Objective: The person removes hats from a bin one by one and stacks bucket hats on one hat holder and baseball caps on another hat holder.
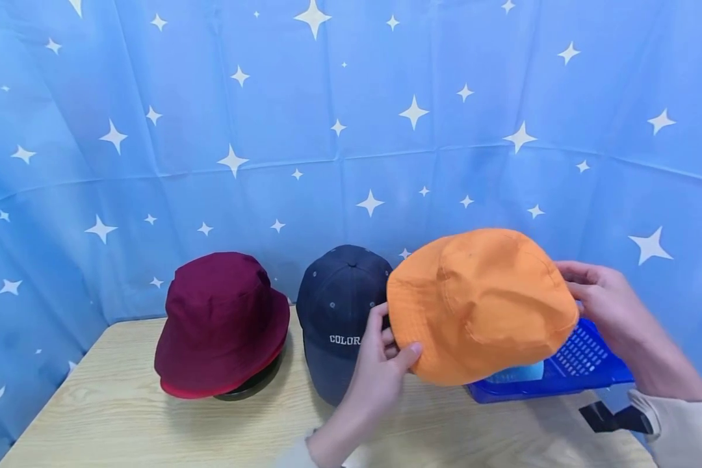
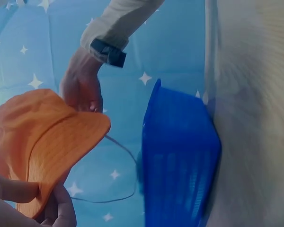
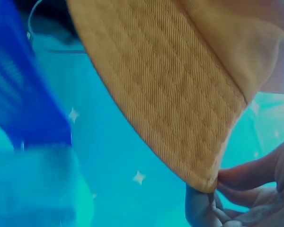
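Observation:
An orange bucket hat [image 1: 485,292] is held up above the right part of the table by both hands. The left hand [image 1: 383,357] pinches the brim at its left side, thumb on top and fingers beneath. On the far side, the right hand [image 1: 611,305] grips the hat's right edge; the right wrist view shows its thumb and fingers [image 3: 246,179] pinching the brim. A thin cord [image 2: 132,163] hangs in a loop from the hat in the left wrist view. Behind the left hand, a dark navy cap [image 1: 345,292] with white lettering is partly covered.
A maroon bucket hat [image 1: 216,312] with a red lower edge sits on a dark round stand [image 1: 251,383] at left. Behind the orange hat stands a blue plastic basket [image 1: 561,390] holding something light blue [image 1: 526,372]. A star-patterned blue curtain [image 1: 327,84] backs the wooden table [image 1: 129,409].

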`<state>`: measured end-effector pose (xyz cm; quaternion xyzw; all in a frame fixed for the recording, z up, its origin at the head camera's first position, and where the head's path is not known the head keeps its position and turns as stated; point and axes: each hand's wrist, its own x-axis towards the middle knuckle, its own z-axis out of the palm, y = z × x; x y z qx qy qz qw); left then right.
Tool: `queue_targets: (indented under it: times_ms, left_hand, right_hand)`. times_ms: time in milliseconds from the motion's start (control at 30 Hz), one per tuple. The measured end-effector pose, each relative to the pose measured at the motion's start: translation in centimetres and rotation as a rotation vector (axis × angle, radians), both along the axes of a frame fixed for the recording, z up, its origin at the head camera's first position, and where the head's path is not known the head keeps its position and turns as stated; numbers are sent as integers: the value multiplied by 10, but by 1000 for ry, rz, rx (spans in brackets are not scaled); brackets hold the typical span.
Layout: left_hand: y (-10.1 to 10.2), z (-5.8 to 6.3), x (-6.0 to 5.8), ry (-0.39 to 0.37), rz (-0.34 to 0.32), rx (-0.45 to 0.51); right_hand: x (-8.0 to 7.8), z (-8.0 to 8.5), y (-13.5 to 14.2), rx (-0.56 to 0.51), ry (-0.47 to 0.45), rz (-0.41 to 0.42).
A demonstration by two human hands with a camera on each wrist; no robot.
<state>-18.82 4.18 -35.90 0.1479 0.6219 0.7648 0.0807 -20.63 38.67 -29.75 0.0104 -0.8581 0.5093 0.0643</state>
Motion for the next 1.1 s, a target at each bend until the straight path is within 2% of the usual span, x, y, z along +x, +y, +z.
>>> queue_targets:
  times_ms: [167,333,533,800,933,1100]
  left_hand:
    - [-37,8,2,37,3,-51]
    - [-73,13,3,83,24,-76]
    - [-118,23,6,53,105,-118]
    - [-179,41,0,141,154,-217]
    - [-204,48,-4,180,201,-192]
    - [-231,47,-13,225,208,-47]
  right_hand:
    - [7,-7,-22,-49,84,52]
    - [17,-11,-46,-216,139,134]
    - [24,-12,-84,-186,123,168]
    - [24,-16,-151,-242,155,196]
    - [20,-16,-185,-317,157,259]
    - [13,-18,-217,-401,160,354]
